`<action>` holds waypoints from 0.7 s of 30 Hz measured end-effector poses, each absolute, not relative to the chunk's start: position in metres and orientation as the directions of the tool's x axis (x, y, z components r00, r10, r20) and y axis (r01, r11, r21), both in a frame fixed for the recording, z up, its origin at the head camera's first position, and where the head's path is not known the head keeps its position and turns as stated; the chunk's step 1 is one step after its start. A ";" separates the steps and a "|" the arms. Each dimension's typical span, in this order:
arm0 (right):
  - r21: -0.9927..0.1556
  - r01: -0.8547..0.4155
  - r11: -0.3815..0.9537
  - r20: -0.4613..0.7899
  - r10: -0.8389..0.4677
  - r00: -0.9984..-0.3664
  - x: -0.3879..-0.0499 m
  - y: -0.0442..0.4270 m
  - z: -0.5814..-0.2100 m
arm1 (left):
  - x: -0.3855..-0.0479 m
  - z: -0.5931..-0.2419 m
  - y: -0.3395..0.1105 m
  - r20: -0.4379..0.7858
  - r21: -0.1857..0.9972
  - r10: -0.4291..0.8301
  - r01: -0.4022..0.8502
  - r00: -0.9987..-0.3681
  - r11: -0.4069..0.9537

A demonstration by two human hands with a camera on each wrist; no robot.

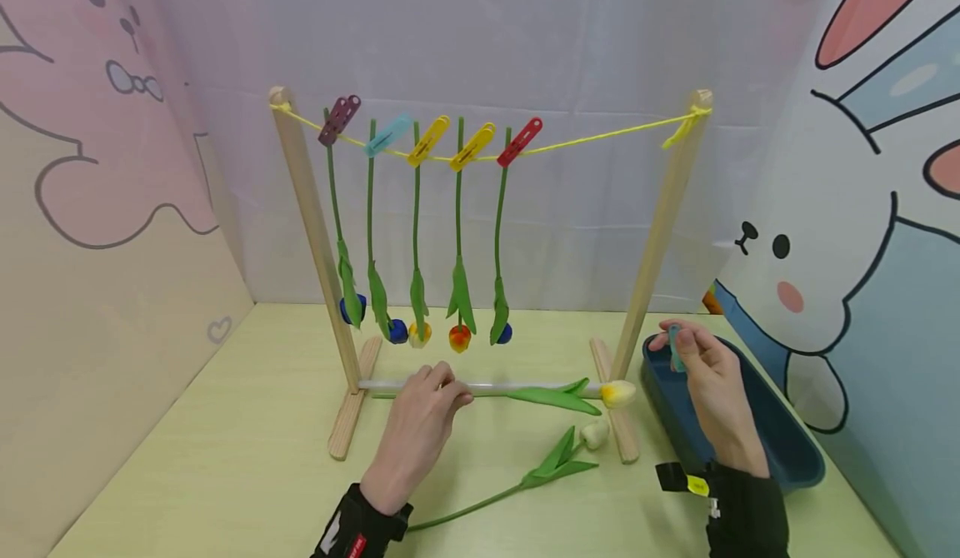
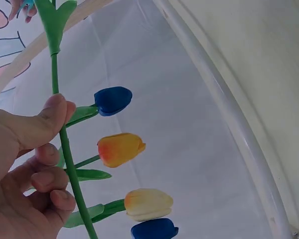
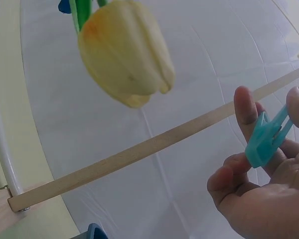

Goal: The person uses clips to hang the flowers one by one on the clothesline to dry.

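Observation:
My left hand [image 1: 423, 425] pinches the green stem [image 2: 73, 174] of a yellow artificial tulip [image 1: 617, 394]. The tulip lies level in front of the rack's lower white bar, its bloom pointing right. Over the blue bin, my right hand [image 1: 712, 383] holds a teal clothespin [image 3: 264, 142] between thumb and fingers. Several tulips hang bloom-down from a yellow string [image 1: 600, 136], held by a purple clothespin [image 1: 340, 120], a light blue one [image 1: 387, 135], two yellow ones and a red clothespin [image 1: 519, 141]. Their blooms are blue, pale yellow and orange.
Wooden posts [image 1: 660, 233] on flat feet carry the string at both ends. A white tulip [image 1: 595, 434] lies on the table in front of the rack. The dark blue bin [image 1: 806, 466] stands at the right, its contents partly hidden by my right hand.

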State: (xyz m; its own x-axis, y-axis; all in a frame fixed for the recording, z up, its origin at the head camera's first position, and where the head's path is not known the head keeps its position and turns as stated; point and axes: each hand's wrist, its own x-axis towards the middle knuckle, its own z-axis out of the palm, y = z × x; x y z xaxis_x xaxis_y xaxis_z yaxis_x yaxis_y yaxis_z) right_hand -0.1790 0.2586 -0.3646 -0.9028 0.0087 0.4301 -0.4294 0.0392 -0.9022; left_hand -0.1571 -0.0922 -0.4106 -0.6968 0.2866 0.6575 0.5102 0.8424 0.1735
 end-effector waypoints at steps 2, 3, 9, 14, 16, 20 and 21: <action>-0.904 -0.426 0.044 0.427 0.010 -0.904 -0.179 0.259 -0.365 | -0.156 -0.409 -0.092 0.688 0.144 0.291 0.518 -0.664 0.843; -0.904 -0.424 0.046 0.425 0.011 -0.905 -0.179 0.259 -0.365 | -0.156 -0.408 -0.092 0.703 0.132 0.291 0.520 -0.649 0.844; -0.909 -0.414 0.055 0.415 0.017 -0.910 -0.178 0.259 -0.365 | -0.154 -0.403 -0.094 0.755 0.115 0.263 0.516 -0.600 0.849; -0.909 -0.415 0.039 0.416 0.024 -0.909 -0.179 0.260 -0.365 | -0.155 -0.400 -0.097 0.815 0.102 0.235 0.531 -0.529 0.841; -0.908 -0.417 0.030 0.418 0.025 -0.908 -0.179 0.260 -0.364 | -0.156 -0.400 -0.097 0.841 0.089 0.222 0.532 -0.493 0.842; -0.907 -0.421 0.019 0.421 0.022 -0.907 -0.179 0.259 -0.364 | -0.157 -0.400 -0.098 0.879 0.091 0.191 0.546 -0.437 0.833; -0.907 -0.421 0.016 0.421 0.022 -0.907 -0.179 0.259 -0.364 | -0.157 -0.400 -0.098 0.886 0.101 0.180 0.556 -0.428 0.825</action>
State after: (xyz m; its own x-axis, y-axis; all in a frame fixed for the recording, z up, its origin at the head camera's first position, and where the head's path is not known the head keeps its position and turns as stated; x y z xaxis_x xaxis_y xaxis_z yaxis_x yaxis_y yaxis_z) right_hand -0.1792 0.2588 -0.3644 -0.9069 0.0218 0.4209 -0.4206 0.0158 -0.9071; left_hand -0.1569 -0.0978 -0.4001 -0.4282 0.1800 0.8856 0.5556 0.8253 0.1009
